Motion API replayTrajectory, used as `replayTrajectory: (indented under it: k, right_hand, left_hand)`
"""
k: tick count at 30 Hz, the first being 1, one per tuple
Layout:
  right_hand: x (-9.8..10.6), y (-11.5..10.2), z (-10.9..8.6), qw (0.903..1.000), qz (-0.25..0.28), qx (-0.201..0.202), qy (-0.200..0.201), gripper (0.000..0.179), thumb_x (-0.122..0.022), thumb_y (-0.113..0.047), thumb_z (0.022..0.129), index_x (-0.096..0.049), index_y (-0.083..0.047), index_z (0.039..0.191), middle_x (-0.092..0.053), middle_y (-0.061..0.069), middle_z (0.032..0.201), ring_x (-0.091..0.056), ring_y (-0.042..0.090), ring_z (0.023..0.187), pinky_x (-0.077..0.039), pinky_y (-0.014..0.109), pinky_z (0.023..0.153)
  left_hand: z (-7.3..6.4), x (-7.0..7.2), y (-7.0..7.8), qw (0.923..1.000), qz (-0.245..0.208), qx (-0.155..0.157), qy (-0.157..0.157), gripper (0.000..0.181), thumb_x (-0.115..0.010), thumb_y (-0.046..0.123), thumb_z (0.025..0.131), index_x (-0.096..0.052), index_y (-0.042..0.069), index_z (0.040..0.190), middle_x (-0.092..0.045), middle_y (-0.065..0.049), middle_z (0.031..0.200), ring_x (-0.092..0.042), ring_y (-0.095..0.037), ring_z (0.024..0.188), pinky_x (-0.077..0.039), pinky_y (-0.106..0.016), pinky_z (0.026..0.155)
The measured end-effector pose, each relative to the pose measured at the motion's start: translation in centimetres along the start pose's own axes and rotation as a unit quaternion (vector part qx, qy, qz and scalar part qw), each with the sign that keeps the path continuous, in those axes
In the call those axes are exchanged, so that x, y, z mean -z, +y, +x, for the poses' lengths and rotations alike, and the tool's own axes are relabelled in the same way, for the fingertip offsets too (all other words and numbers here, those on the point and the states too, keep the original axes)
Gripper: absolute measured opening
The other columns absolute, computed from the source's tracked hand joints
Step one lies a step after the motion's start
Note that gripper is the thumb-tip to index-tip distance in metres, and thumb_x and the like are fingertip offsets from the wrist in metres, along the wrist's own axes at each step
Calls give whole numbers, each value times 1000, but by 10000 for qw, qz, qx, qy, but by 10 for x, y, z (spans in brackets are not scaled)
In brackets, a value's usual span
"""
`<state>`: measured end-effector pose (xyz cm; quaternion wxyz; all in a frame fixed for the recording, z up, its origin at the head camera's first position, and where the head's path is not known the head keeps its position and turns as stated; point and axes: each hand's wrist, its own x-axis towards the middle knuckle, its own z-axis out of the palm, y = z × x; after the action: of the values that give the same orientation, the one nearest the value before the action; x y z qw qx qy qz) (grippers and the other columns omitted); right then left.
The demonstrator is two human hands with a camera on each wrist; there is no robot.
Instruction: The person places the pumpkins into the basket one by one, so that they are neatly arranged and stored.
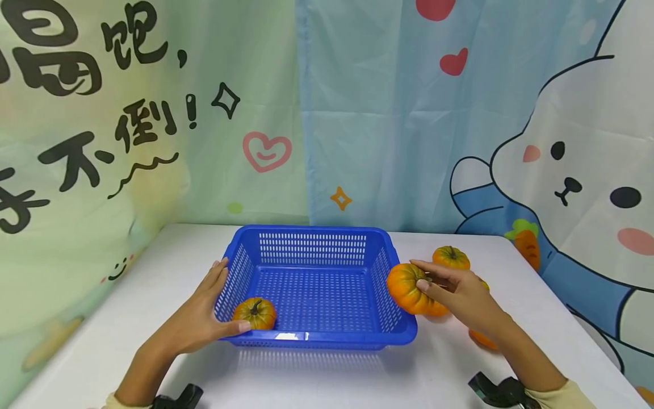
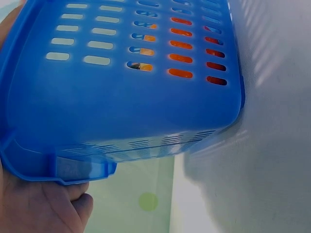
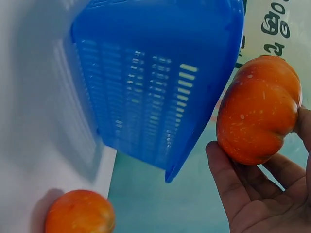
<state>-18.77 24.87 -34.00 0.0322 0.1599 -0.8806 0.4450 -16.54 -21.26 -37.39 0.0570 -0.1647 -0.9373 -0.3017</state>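
Note:
A blue plastic basket (image 1: 352,338) with slotted walls stands on the table. My left hand (image 1: 196,321) grips its front left corner, the thumb over the rim; in the left wrist view fingers of that hand (image 2: 41,206) curl under the rim. One small orange pumpkin (image 1: 255,313) lies inside the basket at the front left, close to the left thumb. My right hand (image 1: 467,295) holds another pumpkin (image 1: 406,288) at the basket's right rim. From the right wrist, this pumpkin (image 3: 260,111) appears between thumb and fingers, raised beside the basket wall (image 3: 141,34).
Several more pumpkins lie right of the basket: one at the back (image 1: 452,258), others partly hidden behind the right hand and the held pumpkin. The white table (image 1: 306,380) extends around the basket. A printed curtain (image 1: 357,113) hangs behind the table.

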Motion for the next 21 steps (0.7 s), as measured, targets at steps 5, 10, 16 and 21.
replayTrajectory:
  k: [5,10,16,21]
  right_hand:
    - [-4,-8,9,9994,125,266,-193,50,-61,-29,97,-53,-3,140,-58,20,131,-59,39,115,-55,32,82]
    - [-6,-12,18,9976,43,664,-212,48,-62,-24,97,-54,0,137,-58,19,130,-59,38,114,-54,32,83]
    - [-7,-19,27,9961,113,809,-328,46,-62,-24,97,-55,-2,137,-57,18,133,-59,38,115,-55,32,81]
    - [-10,-30,32,9968,20,676,-430,49,-63,-30,96,-55,-5,138,-55,18,136,-57,39,117,-55,34,82]
  left_hand:
    - [0,0,0,10000,16,50,-17,116,-74,55,75,-11,-3,154,-4,-16,162,-1,-38,146,-18,-69,105]
    - [1,0,1,9999,46,87,-32,117,-74,57,75,-10,-1,155,-3,-16,162,-2,-38,146,-18,-69,105]
    - [1,1,0,10000,38,55,-41,118,-74,56,76,-8,0,155,-3,-16,162,-1,-37,147,-17,-69,106]
    - [1,0,-1,10000,-2,73,-56,118,-74,56,76,-7,1,155,-2,-17,162,-1,-37,146,-17,-69,105]
